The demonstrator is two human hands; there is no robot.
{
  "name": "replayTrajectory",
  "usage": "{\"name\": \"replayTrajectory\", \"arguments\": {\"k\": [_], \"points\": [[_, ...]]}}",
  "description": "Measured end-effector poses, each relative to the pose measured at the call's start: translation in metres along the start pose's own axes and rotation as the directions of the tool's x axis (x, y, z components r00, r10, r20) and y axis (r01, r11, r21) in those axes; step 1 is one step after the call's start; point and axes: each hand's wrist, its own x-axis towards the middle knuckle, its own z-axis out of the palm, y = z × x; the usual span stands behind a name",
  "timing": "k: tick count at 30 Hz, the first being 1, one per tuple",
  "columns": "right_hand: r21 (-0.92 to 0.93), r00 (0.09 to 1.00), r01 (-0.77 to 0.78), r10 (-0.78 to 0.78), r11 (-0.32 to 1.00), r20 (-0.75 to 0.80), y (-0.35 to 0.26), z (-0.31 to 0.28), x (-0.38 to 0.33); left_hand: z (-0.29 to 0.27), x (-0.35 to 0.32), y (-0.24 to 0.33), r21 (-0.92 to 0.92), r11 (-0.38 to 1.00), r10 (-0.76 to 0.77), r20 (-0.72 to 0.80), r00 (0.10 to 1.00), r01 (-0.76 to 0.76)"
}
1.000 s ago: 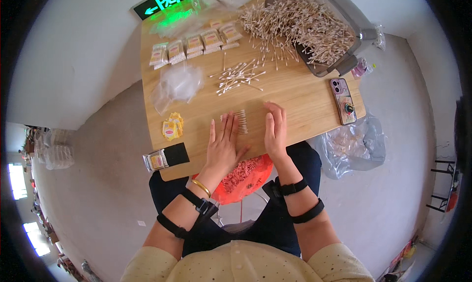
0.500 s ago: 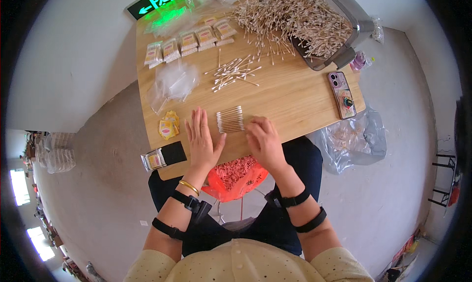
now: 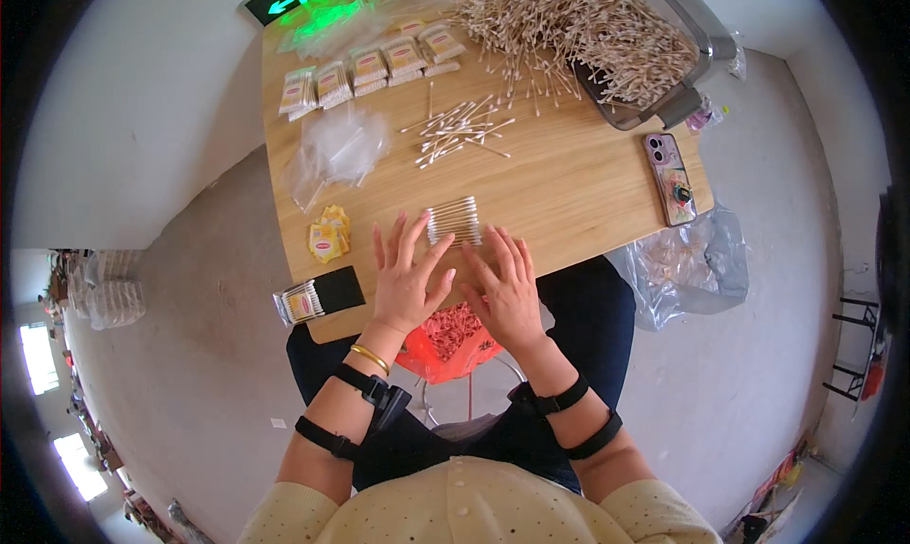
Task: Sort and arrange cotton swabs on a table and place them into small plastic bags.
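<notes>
A flat row of cotton swabs [image 3: 454, 219] lies side by side on the wooden table in front of me. My left hand [image 3: 408, 283] is at its left and near side, fingers spread, the index fingertip by the nearest swabs. Opposite it, my right hand [image 3: 506, 293] has its fingers stretched out, with fingertips at the row's near right corner. Neither hand grips anything; whether the fingertips press on the swabs I cannot tell. Beyond the row lies a loose heap of swabs [image 3: 460, 132]. Yellow printed cards [image 3: 328, 235] are left of my left hand.
A grey bin [image 3: 700, 80] spills swabs at the far right. Filled swab packets [image 3: 368, 67] and clear bags [image 3: 338, 153] lie far left. A black pad with a packet [image 3: 339, 291] is near left, a phone [image 3: 669, 179] right. A red bag [image 3: 445, 350] hangs at the near edge.
My right hand has straightened its bent fingers and come to the row's near corner. My left hand has shifted right, its fingers bending toward the row's near side. The view has shifted slightly.
</notes>
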Motion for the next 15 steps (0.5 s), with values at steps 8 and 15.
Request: {"name": "replayTrajectory", "arguments": {"k": [8,15], "points": [[0.002,1.0,-0.008,0.008,1.0,0.011,0.0014,0.0006,-0.0001,-0.0003,0.0012,0.0006,-0.003,1.0,0.013,0.008,1.0,-0.013],[-0.006,1.0,-0.004,0.004,1.0,0.01,0.0013,0.0004,-0.0003,0.0008,0.0016,-0.0004,0.022,1.0,0.019,0.021,1.0,-0.019]]}}
